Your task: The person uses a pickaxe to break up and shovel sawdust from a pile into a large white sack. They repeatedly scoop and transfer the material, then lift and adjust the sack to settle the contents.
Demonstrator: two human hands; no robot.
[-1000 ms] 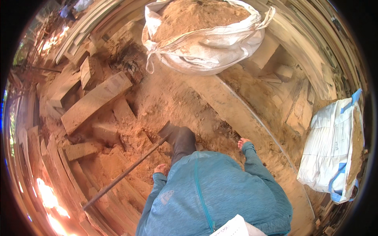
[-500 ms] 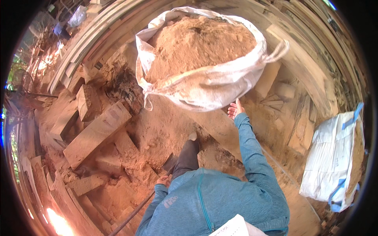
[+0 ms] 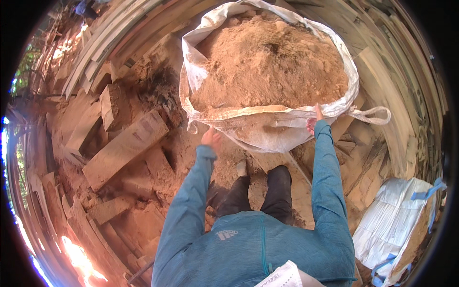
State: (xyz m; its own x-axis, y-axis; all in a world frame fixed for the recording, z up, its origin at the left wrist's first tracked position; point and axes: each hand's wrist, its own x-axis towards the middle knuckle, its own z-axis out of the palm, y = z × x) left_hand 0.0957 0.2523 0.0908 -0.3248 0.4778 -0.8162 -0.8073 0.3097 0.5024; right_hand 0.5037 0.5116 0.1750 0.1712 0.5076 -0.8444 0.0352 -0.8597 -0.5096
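A big white woven sack [image 3: 267,138], heaped with brown sawdust [image 3: 272,62], stands in front of me, its rim folded outward. My right hand [image 3: 315,120] is at the front right of the rim, apparently touching the cloth, with one finger pointing up and the others partly bent. Near the sack's front left corner, my left hand [image 3: 211,138] is held out with fingers apart, somewhat blurred; I see nothing in it. A loop strap [image 3: 373,115] sticks out at the sack's right side.
A second white sack with blue straps [image 3: 389,220] lies at the lower right. Sawdust-covered timber blocks [image 3: 125,149] lie to the left. Long stacked boards [image 3: 114,45] curve round the back. Part of a dark pole [image 3: 141,272] shows at the lower left.
My left hand has left the dark pole and risen toward the sack's front left. My right hand has moved up to the rim. The sack appears larger and farther right in view.
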